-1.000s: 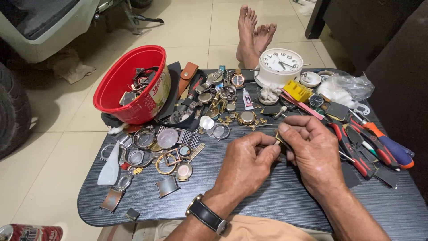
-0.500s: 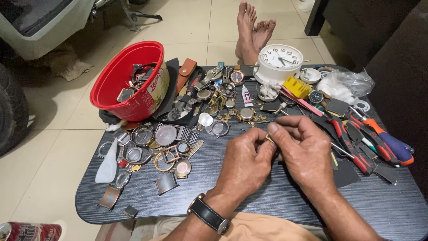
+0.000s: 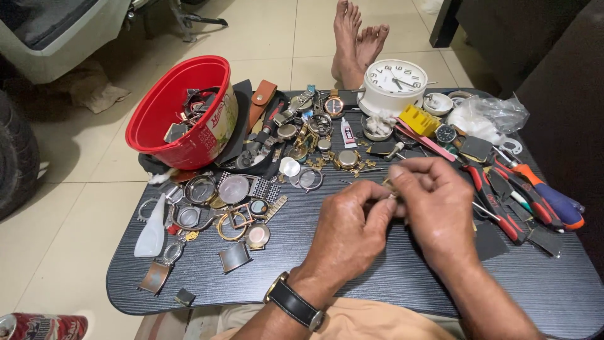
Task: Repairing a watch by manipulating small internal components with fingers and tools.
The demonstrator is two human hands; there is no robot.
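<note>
My left hand (image 3: 349,230) and my right hand (image 3: 437,204) meet fingertip to fingertip over the black table (image 3: 390,280). Together they pinch a small gold-coloured watch part (image 3: 389,187), mostly hidden by the fingers. A black-strapped wristwatch (image 3: 292,303) sits on my left wrist. Just beyond the hands lie a gold watch case (image 3: 347,158) and a round clear glass ring (image 3: 309,179). Left of my left hand is a cluster of watch cases, bezels and strap pieces (image 3: 233,208).
A red bowl (image 3: 179,113) of watch parts stands at the far left of the table. A white alarm clock (image 3: 393,85) is at the back. Red-handled pliers and screwdrivers (image 3: 522,195) lie on the right. Someone's bare feet (image 3: 355,41) rest on the floor beyond.
The hands stay together on the small part, shifting slightly as the fingers work it. The camera view has drifted a little; nothing on the table has moved.
</note>
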